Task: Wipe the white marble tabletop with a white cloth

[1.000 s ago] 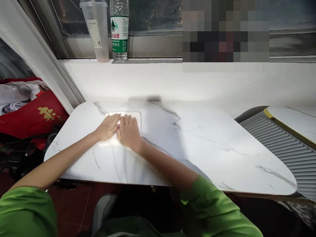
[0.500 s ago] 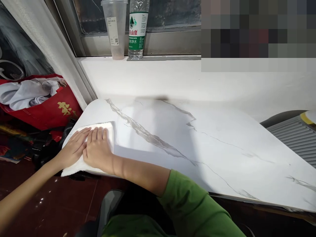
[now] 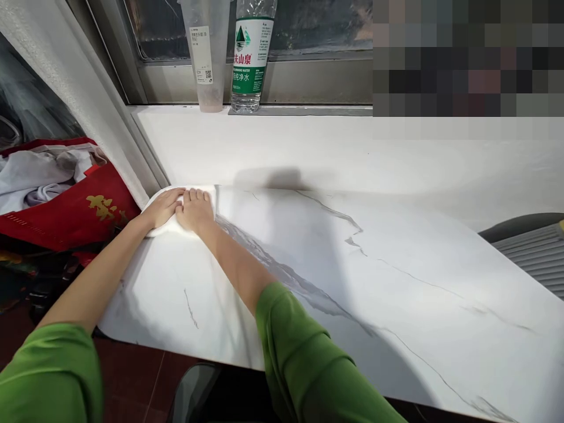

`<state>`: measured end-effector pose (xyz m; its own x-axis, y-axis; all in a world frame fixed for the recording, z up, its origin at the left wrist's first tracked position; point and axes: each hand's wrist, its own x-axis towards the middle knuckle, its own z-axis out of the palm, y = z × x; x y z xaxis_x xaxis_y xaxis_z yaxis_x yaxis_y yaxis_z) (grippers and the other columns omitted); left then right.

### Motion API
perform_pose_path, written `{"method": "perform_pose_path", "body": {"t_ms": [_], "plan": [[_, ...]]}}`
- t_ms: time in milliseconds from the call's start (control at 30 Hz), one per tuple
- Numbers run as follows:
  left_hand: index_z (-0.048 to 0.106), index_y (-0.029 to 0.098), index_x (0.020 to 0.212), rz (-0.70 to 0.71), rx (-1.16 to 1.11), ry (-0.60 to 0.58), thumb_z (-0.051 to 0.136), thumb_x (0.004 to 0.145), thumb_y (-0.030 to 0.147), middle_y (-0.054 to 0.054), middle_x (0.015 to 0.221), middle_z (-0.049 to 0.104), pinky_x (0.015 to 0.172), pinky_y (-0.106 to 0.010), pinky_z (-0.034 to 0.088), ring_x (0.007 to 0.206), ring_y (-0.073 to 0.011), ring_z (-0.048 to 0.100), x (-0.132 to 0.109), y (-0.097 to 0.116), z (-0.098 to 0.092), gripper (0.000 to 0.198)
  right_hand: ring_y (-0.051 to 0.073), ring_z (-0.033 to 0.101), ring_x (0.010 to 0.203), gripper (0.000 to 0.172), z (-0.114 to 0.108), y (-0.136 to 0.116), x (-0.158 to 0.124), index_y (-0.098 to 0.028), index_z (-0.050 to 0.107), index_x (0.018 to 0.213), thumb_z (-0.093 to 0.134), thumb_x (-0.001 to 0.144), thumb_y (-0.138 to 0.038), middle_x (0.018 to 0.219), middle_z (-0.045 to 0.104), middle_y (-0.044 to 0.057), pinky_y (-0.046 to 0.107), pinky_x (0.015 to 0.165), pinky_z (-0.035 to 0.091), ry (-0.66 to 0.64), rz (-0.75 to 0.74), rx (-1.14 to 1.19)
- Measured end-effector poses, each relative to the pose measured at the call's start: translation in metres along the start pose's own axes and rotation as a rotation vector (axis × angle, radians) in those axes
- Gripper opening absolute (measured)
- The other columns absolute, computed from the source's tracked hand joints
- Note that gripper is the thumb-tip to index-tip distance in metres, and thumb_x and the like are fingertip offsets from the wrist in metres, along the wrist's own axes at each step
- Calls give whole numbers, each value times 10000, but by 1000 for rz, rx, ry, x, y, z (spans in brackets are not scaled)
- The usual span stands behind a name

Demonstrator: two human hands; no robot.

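A folded white cloth (image 3: pixel 214 195) lies at the far left corner of the white marble table (image 3: pixel 361 276). My left hand (image 3: pixel 164 208) and my right hand (image 3: pixel 196 210) rest side by side on it, palms down, fingers stretched flat and pressing it against the tabletop. Most of the cloth is hidden under the hands. Both arms wear green sleeves pushed up above the forearm.
A clear plastic cup (image 3: pixel 205 56) and a green-labelled water bottle (image 3: pixel 249 56) stand on the window sill (image 3: pixel 308 141) behind the table. A red bag with clothes (image 3: pixel 61 194) sits left of the table. A grey ribbed object (image 3: pixel 535 255) is at the right.
Both hands slid the cloth from the table's near left edge to its far left corner. One second ago they were further right on the table.
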<state>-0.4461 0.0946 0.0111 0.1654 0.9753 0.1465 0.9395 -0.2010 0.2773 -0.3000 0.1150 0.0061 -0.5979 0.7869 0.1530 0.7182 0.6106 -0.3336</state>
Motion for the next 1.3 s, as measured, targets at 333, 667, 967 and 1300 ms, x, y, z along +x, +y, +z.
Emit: {"method": "perform_pose_path", "body": {"t_ms": [333, 667, 967, 1300], "plan": [[466, 115, 1381, 52, 73, -1, 280, 925, 264, -121, 1497, 463, 1181, -408, 271, 1397, -243, 394, 42, 48, 30, 514, 302, 314, 1430, 577, -9, 59, -17, 2, 386, 1463, 319, 957, -268, 1545, 379, 184, 466, 1186, 179, 93, 72, -34], [387, 94, 1448, 86, 98, -6, 219, 986, 294, -156, 1545, 392, 1205, -511, 194, 1455, -268, 317, -59, 148, 55, 530, 327, 362, 1406, 580, -28, 65, -159, 23, 412, 1450, 350, 940, -248, 1522, 410, 199, 492, 1179, 224, 134, -33, -106], [389, 85, 1471, 207, 48, 32, 231, 993, 286, -155, 1533, 412, 1218, -538, 184, 1474, -276, 283, -156, 227, 60, 542, 342, 309, 1446, 603, -42, 52, -282, 49, 445, 1431, 346, 932, -274, 1527, 385, 223, 518, 1197, 254, 137, -162, -147], [425, 65, 1415, 112, 104, 26, 270, 971, 233, -184, 1516, 426, 1184, -548, 223, 1440, -308, 336, -41, 202, 74, 499, 311, 381, 1406, 577, -52, 120, -179, 31, 456, 1427, 344, 927, -236, 1505, 434, 199, 467, 1186, 252, 80, -124, -129]]}}
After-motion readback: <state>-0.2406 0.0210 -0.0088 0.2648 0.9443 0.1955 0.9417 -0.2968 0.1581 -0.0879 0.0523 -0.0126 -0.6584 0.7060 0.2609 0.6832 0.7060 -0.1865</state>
